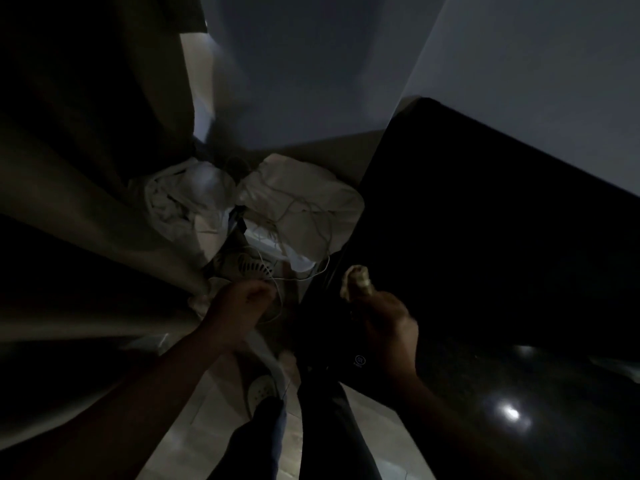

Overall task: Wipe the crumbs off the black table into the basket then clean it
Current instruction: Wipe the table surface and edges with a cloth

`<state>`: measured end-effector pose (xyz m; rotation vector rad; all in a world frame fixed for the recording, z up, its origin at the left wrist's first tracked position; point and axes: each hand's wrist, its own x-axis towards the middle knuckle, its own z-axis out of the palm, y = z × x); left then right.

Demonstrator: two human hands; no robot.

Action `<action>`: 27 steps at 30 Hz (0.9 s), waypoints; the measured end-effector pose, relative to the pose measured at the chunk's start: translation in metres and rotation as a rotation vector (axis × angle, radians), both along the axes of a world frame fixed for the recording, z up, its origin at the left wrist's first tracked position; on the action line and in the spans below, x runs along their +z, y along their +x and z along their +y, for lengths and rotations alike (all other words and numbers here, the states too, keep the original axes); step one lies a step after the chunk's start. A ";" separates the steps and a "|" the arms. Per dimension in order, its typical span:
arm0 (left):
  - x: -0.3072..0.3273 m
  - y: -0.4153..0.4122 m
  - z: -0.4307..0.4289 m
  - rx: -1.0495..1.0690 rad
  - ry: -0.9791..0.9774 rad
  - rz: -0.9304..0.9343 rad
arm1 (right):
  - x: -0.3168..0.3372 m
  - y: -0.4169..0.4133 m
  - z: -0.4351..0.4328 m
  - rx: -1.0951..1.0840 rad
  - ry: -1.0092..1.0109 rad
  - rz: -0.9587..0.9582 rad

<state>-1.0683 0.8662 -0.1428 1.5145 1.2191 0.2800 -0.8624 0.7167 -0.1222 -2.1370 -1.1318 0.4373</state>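
Observation:
The scene is very dark. The black table [502, 237] fills the right side, its near-left corner by my right hand. My right hand [384, 327] grips a pale crumpled cloth [356, 280] that sticks up out of the fist, over the table's left edge. My left hand [239, 306] hovers left of the table above the floor, fingers curled. A thin white cord [301, 277] runs past its fingertips, and the dim light hides whether it holds anything. A pale perforated basket-like object [252, 268] lies just beyond the left hand. No crumbs can be made out.
Heavy curtains [86, 220] hang on the left. Crumpled white fabric [298, 202] and tangled cords lie on the floor in the corner. A dark object with a round logo [360, 360] sits under my right hand. My legs and a pale shoe [259, 393] are below.

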 end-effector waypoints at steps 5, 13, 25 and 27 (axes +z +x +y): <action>0.005 -0.016 -0.009 -0.068 0.026 -0.002 | -0.001 -0.047 -0.042 0.106 -0.004 0.040; 0.009 -0.039 -0.025 -0.099 -0.022 0.047 | 0.003 -0.075 -0.057 0.081 -0.010 0.067; 0.039 -0.064 -0.034 -0.094 0.016 -0.011 | 0.062 -0.069 -0.039 -0.180 0.121 0.523; 0.044 -0.064 -0.034 -0.064 0.006 -0.015 | 0.077 -0.053 -0.031 -0.231 0.119 0.482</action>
